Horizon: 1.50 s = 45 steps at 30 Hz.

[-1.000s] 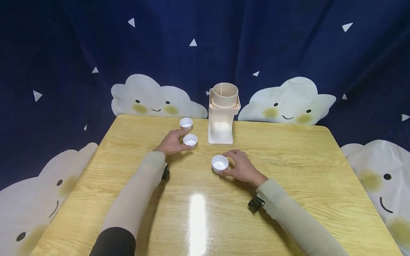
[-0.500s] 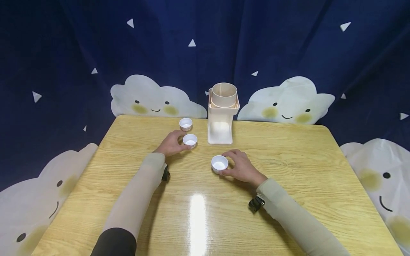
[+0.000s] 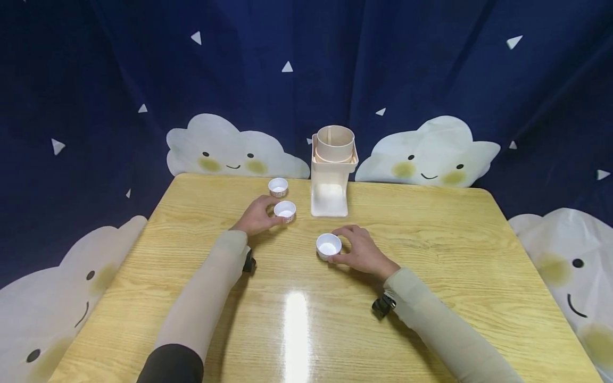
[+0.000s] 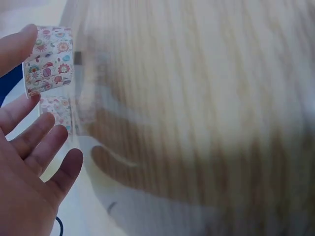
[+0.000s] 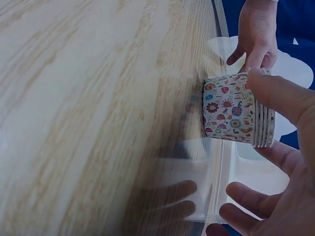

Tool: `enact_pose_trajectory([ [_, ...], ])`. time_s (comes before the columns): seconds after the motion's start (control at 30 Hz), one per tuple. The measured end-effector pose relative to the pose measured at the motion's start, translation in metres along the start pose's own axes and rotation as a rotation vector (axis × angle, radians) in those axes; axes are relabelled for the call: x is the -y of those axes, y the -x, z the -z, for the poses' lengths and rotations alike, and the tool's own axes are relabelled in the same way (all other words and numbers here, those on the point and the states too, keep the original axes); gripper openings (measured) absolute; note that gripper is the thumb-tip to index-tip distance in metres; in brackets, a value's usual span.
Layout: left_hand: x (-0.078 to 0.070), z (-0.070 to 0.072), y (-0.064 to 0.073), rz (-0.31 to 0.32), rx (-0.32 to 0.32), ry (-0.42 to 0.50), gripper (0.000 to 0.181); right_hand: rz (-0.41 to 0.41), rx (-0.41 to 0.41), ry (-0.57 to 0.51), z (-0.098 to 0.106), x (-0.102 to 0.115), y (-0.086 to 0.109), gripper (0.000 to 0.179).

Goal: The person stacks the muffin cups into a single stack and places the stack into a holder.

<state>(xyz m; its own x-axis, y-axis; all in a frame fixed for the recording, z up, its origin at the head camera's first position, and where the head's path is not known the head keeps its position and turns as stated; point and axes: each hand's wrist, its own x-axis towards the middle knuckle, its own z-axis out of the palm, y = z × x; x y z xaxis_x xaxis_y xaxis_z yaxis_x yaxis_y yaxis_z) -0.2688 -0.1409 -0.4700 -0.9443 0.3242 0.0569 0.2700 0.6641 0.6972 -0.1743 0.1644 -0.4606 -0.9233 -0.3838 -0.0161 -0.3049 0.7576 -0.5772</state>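
Note:
My left hand (image 3: 258, 214) pinches a small flower-patterned paper cup (image 3: 284, 211) between thumb and index finger. In the left wrist view this cup (image 4: 51, 60) shows its printed side, and the other fingers are spread apart below it. Nearer the front, my right hand (image 3: 362, 252) grips a short stack of paper cups (image 3: 328, 246); several nested rims show on the stack (image 5: 234, 109) in the right wrist view. Both the cup and the stack are upright, mouths up. Another paper cup (image 3: 278, 187) stands just behind the one at my left hand.
A cream plastic stand (image 3: 330, 183) with a round open holder (image 3: 336, 143) on top is at the back of the wooden table (image 3: 445, 239). Behind it hangs a dark blue curtain (image 3: 325, 64) with cloud pictures. Light reflects off the table's front middle.

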Motion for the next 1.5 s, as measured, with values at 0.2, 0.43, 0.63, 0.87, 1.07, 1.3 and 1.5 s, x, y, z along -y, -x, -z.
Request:
enact_pose_trajectory([
  [0.2, -0.002, 0.000, 0.004, 0.003, 0.002, 0.026, 0.057, 0.009, -0.001, -0.013, -0.001, -0.001, 0.001, 0.062],
  [0.43, -0.013, 0.004, 0.015, -0.030, 0.016, 0.085, 0.051, 0.014, -0.005, -0.021, 0.000, -0.001, 0.001, 0.064],
  [0.63, -0.021, 0.004, 0.021, -0.093, 0.013, 0.015, 0.052, 0.008, 0.006, -0.034, 0.000, -0.001, 0.001, 0.063],
  [0.87, -0.023, 0.004, 0.024, -0.118, -0.003, -0.038, 0.057, 0.007, 0.007, -0.027, -0.001, -0.002, 0.000, 0.062],
  [1.07, -0.028, 0.005, 0.029, -0.149, 0.002, -0.029, 0.057, -0.011, 0.017, -0.032, 0.000, -0.001, 0.000, 0.063],
  [1.3, -0.033, 0.006, 0.039, -0.152, 0.031, -0.044, 0.060, 0.007, 0.008, -0.039, -0.002, 0.000, -0.001, 0.064],
  [1.5, -0.044, 0.004, 0.044, -0.187, 0.048, -0.069, 0.060, -0.003, 0.015, -0.043, -0.001, -0.001, -0.001, 0.064],
])
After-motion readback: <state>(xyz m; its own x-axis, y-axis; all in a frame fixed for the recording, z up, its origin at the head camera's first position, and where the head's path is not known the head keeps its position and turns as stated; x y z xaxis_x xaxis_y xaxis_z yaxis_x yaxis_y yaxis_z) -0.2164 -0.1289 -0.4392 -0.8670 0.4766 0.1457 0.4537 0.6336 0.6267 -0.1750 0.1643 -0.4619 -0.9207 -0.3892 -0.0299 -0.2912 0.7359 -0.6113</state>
